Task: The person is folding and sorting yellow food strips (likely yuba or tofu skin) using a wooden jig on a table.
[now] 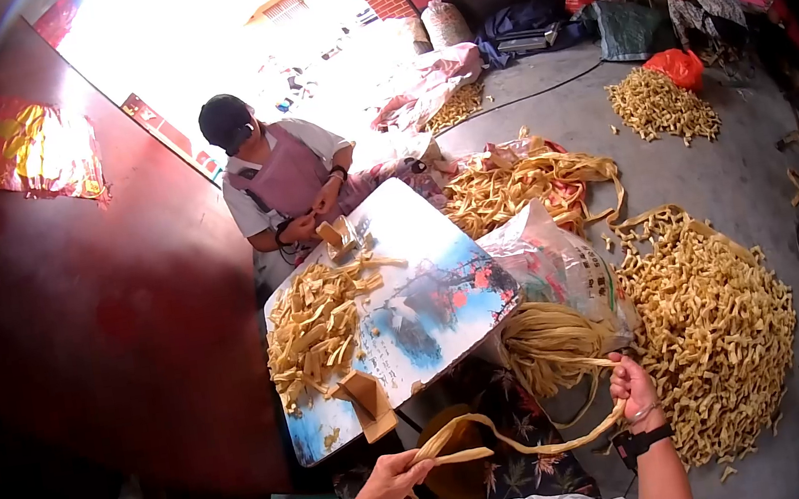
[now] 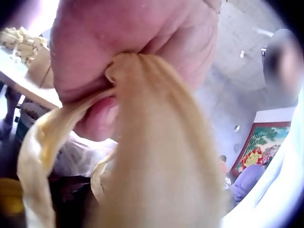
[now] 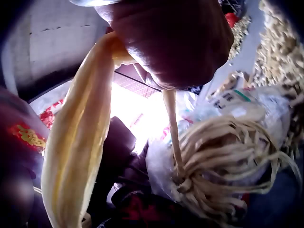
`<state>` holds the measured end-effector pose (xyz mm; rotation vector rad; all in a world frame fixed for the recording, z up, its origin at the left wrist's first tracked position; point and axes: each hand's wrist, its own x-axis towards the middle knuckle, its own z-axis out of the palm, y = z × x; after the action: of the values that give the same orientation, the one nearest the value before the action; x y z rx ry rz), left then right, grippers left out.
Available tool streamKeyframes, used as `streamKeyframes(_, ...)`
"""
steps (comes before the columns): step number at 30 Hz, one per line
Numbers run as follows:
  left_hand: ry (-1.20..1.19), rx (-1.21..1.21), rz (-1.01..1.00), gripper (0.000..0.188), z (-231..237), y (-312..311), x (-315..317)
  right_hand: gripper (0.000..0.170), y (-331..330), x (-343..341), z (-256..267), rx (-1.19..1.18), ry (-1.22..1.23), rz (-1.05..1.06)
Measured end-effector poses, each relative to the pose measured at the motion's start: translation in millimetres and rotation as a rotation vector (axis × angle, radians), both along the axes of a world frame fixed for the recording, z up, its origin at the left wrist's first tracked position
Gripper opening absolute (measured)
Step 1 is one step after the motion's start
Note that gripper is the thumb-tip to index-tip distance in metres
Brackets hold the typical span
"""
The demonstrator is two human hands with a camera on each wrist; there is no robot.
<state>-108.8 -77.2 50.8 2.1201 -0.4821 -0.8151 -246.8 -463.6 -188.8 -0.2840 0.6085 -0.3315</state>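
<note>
In the left hand [image 1: 390, 481], a pale yellow strip [image 1: 559, 448] is being gripped by curled fingers; in the left wrist view, a broad stretch and a narrower one are being let hang from that grip. By the right hand [image 1: 631, 383] the strip is being held too, fingers closed round it, and between the hands it is being left to sag in a slack curve. Below the right hand, a thin strand [image 3: 172, 130] is being held in line with the bundle of long strips [image 1: 554, 332], beside the white plastic sack [image 1: 568, 263]. Whether strand and strip are being formed by one length cannot be told.

The step in hand is being judged as the singling out of a length from the bundle. For the next move, a firm double grip and a steady pull are probably being called for, so that neighbouring strips are not being tangled.

Farther out, flat pieces [image 1: 314, 326] and a brown angled board [image 1: 370, 405] are being supported by the table [image 1: 409, 210], beside another person [image 1: 283, 169]. To the right, the floor is being covered by a heap of short pieces [image 1: 718, 329].
</note>
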Motion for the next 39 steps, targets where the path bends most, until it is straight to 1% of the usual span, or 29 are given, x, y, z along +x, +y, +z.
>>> streamKeyframes(2,-0.208,0.051,0.040,0.025,-47,16,6,0.019,2,-3,29,-0.190,-0.059,-0.050)
streamKeyframes(3,-0.411,0.322,-0.102,0.025,-66,26,16,0.016,5,-4,45,-0.283,-0.090,-0.078)
streamKeyframes(6,-0.820,0.520,-0.230,0.032,-87,20,8,0.011,34,11,103,-0.502,-0.077,0.004)
streamKeyframes(7,-0.604,0.366,-0.162,0.041,-85,7,6,0.010,50,17,118,-0.487,-0.111,0.063)
streamKeyframes(8,-0.466,0.255,-0.139,0.040,-78,-12,4,0.009,67,23,131,-0.470,-0.143,0.124)
streamKeyframes(10,-0.073,-0.149,-0.028,0.036,-89,-39,1,0.007,108,34,143,-0.306,-0.285,0.204)
streamKeyframes(13,0.634,-0.599,0.188,0.037,-88,-75,-13,0.010,158,45,125,-0.841,-0.235,0.244)
streamKeyframes(14,0.771,-0.661,0.126,0.037,-96,-73,-10,0.010,165,47,121,-1.047,-0.199,0.249)
streamKeyframes(15,0.909,-0.719,0.062,0.038,-100,-73,-6,0.015,165,44,132,-1.154,-0.132,0.282)
streamKeyframes(16,1.047,-0.776,-0.004,0.038,-103,-74,-4,0.016,166,47,125,-1.019,-0.179,0.264)
streamKeyframes(17,0.859,-0.588,0.099,0.032,-104,-69,-9,0.018,169,51,112,-0.881,-0.222,0.247)
streamKeyframes(18,0.598,-0.446,0.059,0.030,-88,-76,-16,0.020,170,53,105,-0.742,-0.261,0.229)
streamKeyframes(19,0.338,-0.304,0.021,0.028,-71,-84,-23,0.022,170,55,111,-0.154,-0.257,0.228)
streamKeyframes(20,0.078,-0.162,-0.016,0.028,-60,-89,-29,0.018,158,54,132,0.124,-0.184,0.226)
streamKeyframes(21,-0.040,-0.156,-0.125,0.027,-53,-89,-33,0.015,154,64,91,0.346,-0.225,0.224)
streamKeyframes(22,0.025,-0.141,-0.253,0.026,-48,-88,-37,0.013,143,81,40,0.567,-0.265,0.220)
streamKeyframes(24,0.149,-0.107,-0.514,0.026,-38,-85,-42,0.020,113,103,-5,0.805,-0.169,0.155)
streamKeyframes(25,0.198,-0.174,-0.605,0.025,-35,-85,-46,0.018,98,111,-28,0.811,-0.154,0.155)
streamKeyframes(26,0.281,-0.197,-0.615,0.024,-31,-86,-51,0.018,85,115,-55,0.818,-0.138,0.156)
streamKeyframes(28,0.144,-0.230,-0.620,0.025,-17,-88,-49,0.020,66,118,-83,0.742,-0.035,0.110)
streamKeyframes(29,0.163,-0.166,-0.541,0.025,-15,-83,-42,0.025,59,116,-80,0.794,-0.075,0.176)
streamKeyframes(30,0.180,-0.101,-0.464,0.025,-15,-76,-31,0.027,60,107,-62,0.748,-0.174,0.232)
streamKeyframes(32,0.112,-0.208,-0.282,0.024,-24,-57,-16,0.030,58,83,6,0.655,-0.187,0.243)
streamKeyframes(33,0.039,-0.173,-0.237,0.024,-30,-45,-7,0.032,57,68,36,0.577,-0.235,0.245)
streamKeyframes(34,-0.034,-0.137,-0.191,0.024,-42,-32,3,0.032,52,57,52,0.456,-0.179,0.206)
streamKeyframes(36,-0.065,-0.101,-0.005,0.024,-68,-6,11,0.024,48,25,75,0.249,-0.282,0.174)
streamKeyframes(37,0.027,-0.080,0.035,0.024,-72,3,14,0.017,49,12,101,0.197,-0.294,0.132)
streamKeyframes(38,0.021,-0.091,0.012,0.024,-75,5,11,0.014,54,0,130,0.147,-0.305,0.091)
streamKeyframes(39,0.015,-0.103,-0.012,0.024,-79,3,7,0.018,59,-13,150,0.116,-0.406,0.086)
